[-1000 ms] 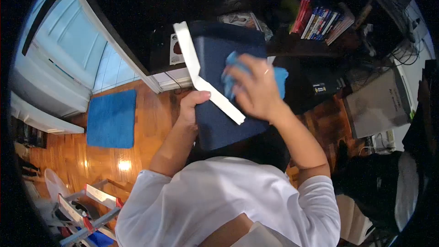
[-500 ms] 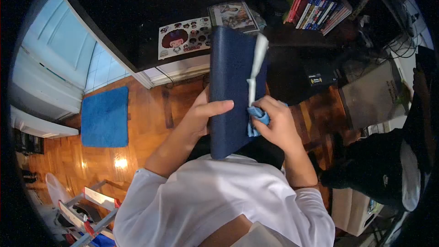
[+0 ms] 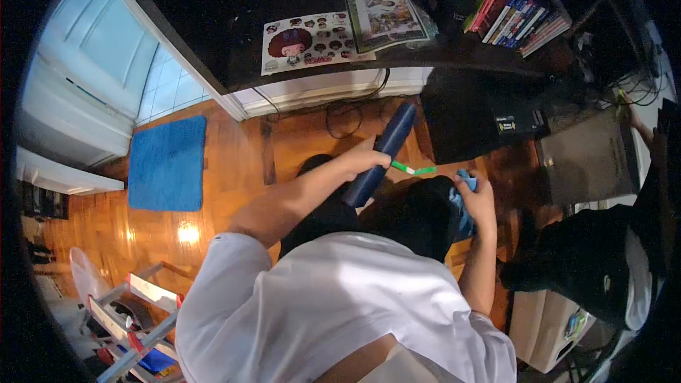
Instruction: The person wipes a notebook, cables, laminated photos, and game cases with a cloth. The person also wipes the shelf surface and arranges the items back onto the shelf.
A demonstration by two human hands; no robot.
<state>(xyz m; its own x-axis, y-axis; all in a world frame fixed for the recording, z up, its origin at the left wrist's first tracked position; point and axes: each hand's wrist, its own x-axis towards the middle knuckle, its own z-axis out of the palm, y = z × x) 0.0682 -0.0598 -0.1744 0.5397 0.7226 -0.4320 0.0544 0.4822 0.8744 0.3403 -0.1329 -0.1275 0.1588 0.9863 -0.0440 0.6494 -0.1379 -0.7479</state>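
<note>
My left hand [image 3: 366, 159] is closed around a dark blue hardcover book [image 3: 386, 150], or a folder like one. It is tilted and turned so that mostly its narrow spine faces me. From its right side a thin green and white strip [image 3: 413, 169] sticks out; what the strip is I cannot tell. Off to the right, apart from the book, my right hand [image 3: 479, 202] grips a crumpled blue cloth [image 3: 465, 218] whose end hangs below the fingers. The book's covers are mostly out of sight.
A dark shelf ahead bears a sticker sheet [image 3: 312, 46], a picture case [image 3: 385, 21] and a row of slim cases [image 3: 521, 21]. Below it stands a black box [image 3: 461, 117]. A blue mat [image 3: 168, 163] lies on the wooden floor, with a stepladder [image 3: 145, 312] at lower left.
The book has turned from showing its broad cover to nearly edge-on, leaning right. My right hand has moved away from it to the right, carrying the cloth. The view has shifted slightly.
</note>
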